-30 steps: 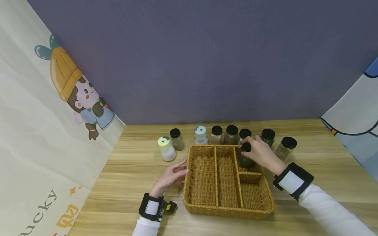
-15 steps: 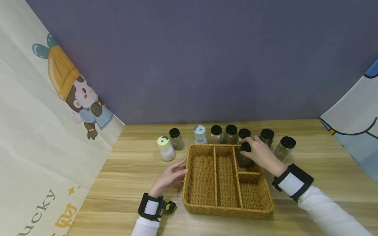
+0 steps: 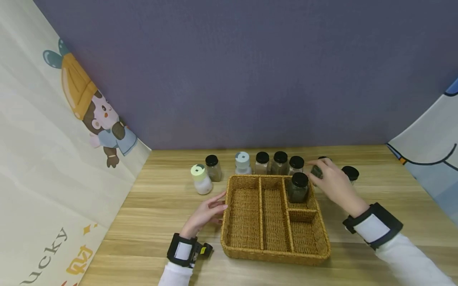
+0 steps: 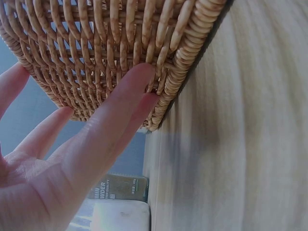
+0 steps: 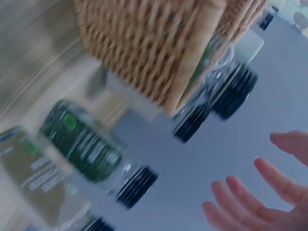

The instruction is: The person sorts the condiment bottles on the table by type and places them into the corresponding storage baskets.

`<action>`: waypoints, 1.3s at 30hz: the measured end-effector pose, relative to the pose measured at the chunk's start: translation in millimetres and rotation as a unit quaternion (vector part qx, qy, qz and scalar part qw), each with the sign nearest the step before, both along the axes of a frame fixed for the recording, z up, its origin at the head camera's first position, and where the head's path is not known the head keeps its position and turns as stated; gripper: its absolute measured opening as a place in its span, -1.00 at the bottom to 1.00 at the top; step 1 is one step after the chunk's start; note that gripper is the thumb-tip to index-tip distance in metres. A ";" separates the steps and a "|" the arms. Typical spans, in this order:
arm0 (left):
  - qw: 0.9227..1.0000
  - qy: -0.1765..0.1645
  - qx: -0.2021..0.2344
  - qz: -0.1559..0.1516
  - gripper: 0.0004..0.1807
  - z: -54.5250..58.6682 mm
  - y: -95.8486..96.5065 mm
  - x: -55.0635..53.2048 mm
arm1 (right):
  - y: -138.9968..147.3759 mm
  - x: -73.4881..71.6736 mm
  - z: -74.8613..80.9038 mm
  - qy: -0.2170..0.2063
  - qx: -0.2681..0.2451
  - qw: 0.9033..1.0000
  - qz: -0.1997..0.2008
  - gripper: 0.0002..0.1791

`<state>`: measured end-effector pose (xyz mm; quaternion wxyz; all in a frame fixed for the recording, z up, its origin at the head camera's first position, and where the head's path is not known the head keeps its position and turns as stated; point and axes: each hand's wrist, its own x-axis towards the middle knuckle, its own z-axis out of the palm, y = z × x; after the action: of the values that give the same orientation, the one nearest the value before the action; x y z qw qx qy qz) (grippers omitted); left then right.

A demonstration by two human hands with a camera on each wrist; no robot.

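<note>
A wicker basket (image 3: 262, 251) with divided compartments sits on the wooden table. The fingertips of my left hand (image 3: 202, 216) touch its left wall; the left wrist view shows these fingers (image 4: 108, 122) fairly straight against the weave. In the back right compartment a black-lidded spice jar (image 3: 297, 190) with dark contents stands upright. My right hand (image 3: 334, 184) hovers just right of that compartment, fingers spread and holding nothing. It partly hides a jar of green flakes (image 3: 316, 171) in the head view. The right wrist view shows this green jar (image 5: 89, 144) apart from the fingers.
Behind the basket stand several black-lidded jars (image 3: 280, 163) and a pale blue-capped bottle (image 3: 243, 163). Left of them are a yellow-capped bottle (image 3: 201, 180) and another black-lidded jar (image 3: 213, 169). One more jar (image 3: 350, 173) stands far right. A purple-grey wall (image 3: 250, 79) rises behind the table.
My right hand has let go of the dark jar in the back right compartment and moved right, toward the green jar. The left hand stays at the basket's wall.
</note>
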<state>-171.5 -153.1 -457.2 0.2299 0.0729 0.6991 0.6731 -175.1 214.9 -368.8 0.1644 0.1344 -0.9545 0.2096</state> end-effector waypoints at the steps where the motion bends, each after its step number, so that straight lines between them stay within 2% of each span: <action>1: 1.000 -0.001 0.001 0.000 -0.30 0.1 -0.1 0.1 | 3.5 0.4 0.5 -0.002 0.002 1.000 -0.006 -0.62; 5: 1.000 -0.005 0.006 0.000 -0.29 1.3 0.2 0.9 | 17.9 1.3 0.6 -0.002 0.002 1.000 -0.017 -0.63; 12: 1.000 0.003 0.000 -0.003 -0.26 1.0 0.3 1.3 | 40.1 -0.5 -4.3 0.043 -0.001 0.999 0.005 -0.65; 22: 1.000 0.012 -0.003 -0.005 -0.28 -3.4 -1.0 0.6 | 66.0 -2.2 -13.7 0.066 0.012 0.998 0.013 -0.65; 29: 1.000 0.016 0.002 -0.010 -0.30 -3.3 -1.1 1.0 | 77.3 -1.9 -18.5 0.030 0.009 1.000 0.001 -0.63; 39: 1.000 0.015 0.008 -0.005 -0.30 0.7 -0.5 1.4 | 88.0 -6.0 -25.9 0.043 0.020 0.999 -0.007 -0.58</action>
<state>-170.0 -153.6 -456.5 0.2218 0.0881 0.6971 0.6761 -181.1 302.9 -394.8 0.2040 0.1395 -0.9514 0.1837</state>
